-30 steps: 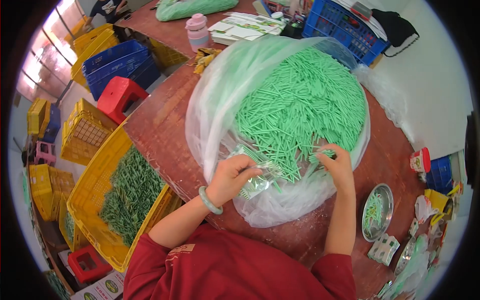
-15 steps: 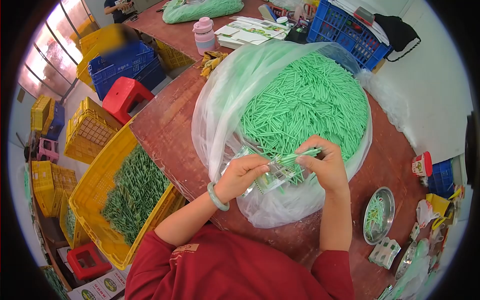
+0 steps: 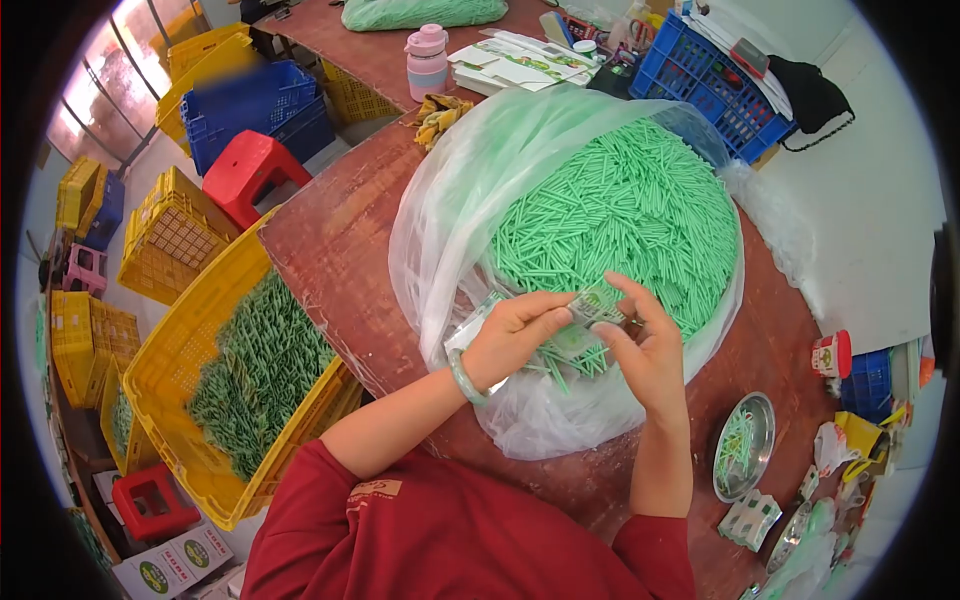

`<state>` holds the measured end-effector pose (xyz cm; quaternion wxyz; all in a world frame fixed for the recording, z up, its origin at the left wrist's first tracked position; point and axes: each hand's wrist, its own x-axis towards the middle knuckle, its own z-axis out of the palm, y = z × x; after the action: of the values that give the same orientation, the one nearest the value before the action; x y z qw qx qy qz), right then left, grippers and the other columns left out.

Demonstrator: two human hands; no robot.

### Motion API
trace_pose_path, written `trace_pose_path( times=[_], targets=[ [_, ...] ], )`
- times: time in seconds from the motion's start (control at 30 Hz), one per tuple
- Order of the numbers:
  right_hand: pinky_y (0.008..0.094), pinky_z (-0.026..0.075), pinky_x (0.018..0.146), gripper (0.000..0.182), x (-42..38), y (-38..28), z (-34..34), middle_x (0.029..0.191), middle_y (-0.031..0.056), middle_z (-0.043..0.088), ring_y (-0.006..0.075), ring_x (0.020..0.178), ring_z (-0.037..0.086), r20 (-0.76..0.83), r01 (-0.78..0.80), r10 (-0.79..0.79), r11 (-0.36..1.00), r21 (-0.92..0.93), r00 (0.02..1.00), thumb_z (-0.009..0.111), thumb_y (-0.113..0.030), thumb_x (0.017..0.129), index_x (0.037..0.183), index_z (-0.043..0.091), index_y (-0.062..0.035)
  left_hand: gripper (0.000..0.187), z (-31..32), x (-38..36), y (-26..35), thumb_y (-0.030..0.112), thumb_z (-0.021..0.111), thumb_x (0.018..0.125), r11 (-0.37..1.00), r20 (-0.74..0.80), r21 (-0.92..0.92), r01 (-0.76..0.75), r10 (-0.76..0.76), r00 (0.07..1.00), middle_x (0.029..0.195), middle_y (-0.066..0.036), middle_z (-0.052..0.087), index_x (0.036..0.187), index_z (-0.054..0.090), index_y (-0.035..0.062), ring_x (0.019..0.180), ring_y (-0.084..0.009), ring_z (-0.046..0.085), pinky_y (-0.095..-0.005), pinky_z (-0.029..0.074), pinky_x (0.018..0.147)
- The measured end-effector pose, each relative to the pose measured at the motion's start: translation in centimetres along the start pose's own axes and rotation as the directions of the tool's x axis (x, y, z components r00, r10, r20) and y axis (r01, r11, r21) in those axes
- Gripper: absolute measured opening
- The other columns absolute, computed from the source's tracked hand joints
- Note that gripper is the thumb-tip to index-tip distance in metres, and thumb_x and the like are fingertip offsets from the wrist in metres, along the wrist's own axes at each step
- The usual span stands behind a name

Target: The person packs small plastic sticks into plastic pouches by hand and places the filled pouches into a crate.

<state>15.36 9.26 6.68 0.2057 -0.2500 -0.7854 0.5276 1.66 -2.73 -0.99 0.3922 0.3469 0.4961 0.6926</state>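
My left hand (image 3: 520,338), with a pale bangle at the wrist, pinches a small clear packet (image 3: 590,310) with green print and green sticks inside. My right hand (image 3: 648,340) curls around the packet's other end, thumb below and fingers above. Just beyond both hands lies a big heap of thin green sticks (image 3: 620,220) in a wide-open clear plastic bag (image 3: 440,230). More flat printed packets (image 3: 470,325) rest at the near left side of the heap, partly hidden by my left hand.
A yellow crate (image 3: 170,400) of filled green packets stands left of the red table (image 3: 340,240). Right of me are a metal bowl (image 3: 742,450) with some sticks and a small white carton (image 3: 750,520). A pink bottle (image 3: 427,65) and blue basket (image 3: 700,80) stand at the back.
The bundle of sticks that stuck out from my right fingers now shows inside the packet. My left hand has moved right and up, closer to my right hand. The view has shifted slightly.
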Motion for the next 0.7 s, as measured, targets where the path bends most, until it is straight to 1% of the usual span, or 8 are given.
trace_pose_path(
  times=[0.03, 0.13, 0.27, 0.37, 0.4, 0.43, 0.53, 0.7],
  targets=[
    [0.0237, 0.045, 0.068, 0.051, -0.1, 0.2, 0.0, 0.09, 0.0048, 0.055, 0.0148, 0.076, 0.053, -0.012, -0.052, 0.053, 0.997, 0.051, 0.999, 0.072, 0.001, 0.075, 0.124, 0.06, -0.0052, 0.03, 0.0, 0.1, 0.6, 0.008, 0.064, 0.09, 1.0, 0.017, 0.017, -0.001, 0.001, 1.0, 0.105, -0.004, 0.066, 0.119, 0.063, 0.0002, 0.094, -0.0094, 0.058, -0.0249, 0.047, 0.081],
    [0.0245, 0.046, 0.068, 0.049, 0.3, 0.6, 0.3, 0.085, 0.0052, 0.057, 0.0141, 0.071, 0.055, 0.115, 0.252, -0.234, 0.949, -0.188, 0.965, 0.067, 0.006, 0.076, 0.123, 0.06, -0.0053, 0.04, -1.3, 0.2, 2.5, 0.008, 0.067, 0.087, 0.962, 0.133, 0.248, -0.115, 0.083, 0.988, 0.109, -0.006, 0.067, 0.125, 0.06, 0.0038, 0.097, -0.0106, 0.06, -0.0272, 0.048, 0.083],
    [0.026, 0.047, 0.068, 0.051, 0.0, -1.1, 3.2, 0.083, 0.0055, 0.059, 0.0118, 0.073, 0.056, 0.269, 0.278, -0.237, 0.952, -0.129, 0.934, 0.064, 0.008, 0.077, 0.126, 0.058, -0.004, 0.037, -5.5, -2.4, 6.0, 0.008, 0.07, 0.081, 0.879, 0.181, 0.442, -0.179, 0.108, 0.978, 0.099, -0.007, 0.07, 0.118, 0.066, 0.009, 0.09, -0.0165, 0.064, -0.0308, 0.05, 0.081],
    [0.0247, 0.046, 0.067, 0.052, 0.4, -0.7, 3.9, 0.081, 0.0037, 0.057, 0.0102, 0.071, 0.054, 0.297, 0.22, -0.173, 0.966, -0.133, 0.939, 0.061, 0.01, 0.079, 0.129, 0.055, -0.0026, 0.025, -12.7, -6.7, 9.0, 0.009, 0.072, 0.078, 0.464, 0.267, 0.792, -0.397, 0.321, 0.909, 0.088, -0.007, 0.069, 0.103, 0.071, 0.0095, 0.081, -0.0236, 0.063, -0.0325, 0.05, 0.075],
    [0.024, 0.045, 0.066, 0.051, 0.7, 0.0, 3.5, 0.081, 0.003, 0.057, 0.0095, 0.07, 0.052, 0.273, 0.168, -0.127, 0.977, -0.133, 0.954, 0.06, 0.01, 0.08, 0.129, 0.055, -0.0026, 0.014, -15.2, -8.9, 10.4, 0.009, 0.072, 0.077, 0.424, 0.149, 0.858, -0.291, 0.337, 0.93, 0.082, -0.007, 0.068, 0.09, 0.073, 0.0095, 0.074, -0.027, 0.06, -0.033, 0.05, 0.069],
    [0.0228, 0.044, 0.066, 0.049, 1.1, 0.7, 2.9, 0.082, 0.0019, 0.055, 0.0088, 0.07, 0.051, 0.262, 0.146, -0.109, 0.981, -0.128, 0.959, 0.059, 0.009, 0.082, 0.129, 0.055, -0.0027, 0.013, -17.5, -11.6, 12.2, 0.009, 0.07, 0.078, 0.38, -0.016, 0.922, -0.071, 0.221, 0.975, 0.083, -0.008, 0.068, 0.09, 0.072, 0.01, 0.074, -0.026, 0.062, -0.0337, 0.051, 0.066],
    [0.02, 0.039, 0.066, 0.043, 2.3, 4.7, 0.4, 0.083, -0.0007, 0.05, 0.0068, 0.072, 0.045, 0.218, 0.147, -0.106, 0.972, -0.184, 0.97, 0.056, 0.005, 0.088, 0.13, 0.054, -0.0032, 0.008, -25.1, -19.8, 13.6, 0.016, 0.069, 0.078, -0.006, -0.402, 0.916, 0.402, 0.019, 0.916, 0.072, -0.012, 0.065, 0.08, 0.067, 0.0082, 0.068, -0.0317, 0.064, -0.0389, 0.051, 0.062],
    [0.0191, 0.033, 0.064, 0.041, 2.9, 8.0, -2.7, 0.085, -0.0028, 0.045, 0.0052, 0.074, 0.041, 0.163, 0.033, 0.008, 0.969, -0.246, 0.987, 0.056, 0.0, 0.091, 0.131, 0.053, -0.004, 0.009, -32.9, -31.4, 7.4, 0.011, 0.062, 0.079, -0.361, -0.661, 0.742, 0.564, -0.254, 0.706, 0.069, -0.014, 0.063, 0.072, 0.062, 0.0072, 0.067, -0.0333, 0.063, -0.0428, 0.052, 0.063]
  ],
)
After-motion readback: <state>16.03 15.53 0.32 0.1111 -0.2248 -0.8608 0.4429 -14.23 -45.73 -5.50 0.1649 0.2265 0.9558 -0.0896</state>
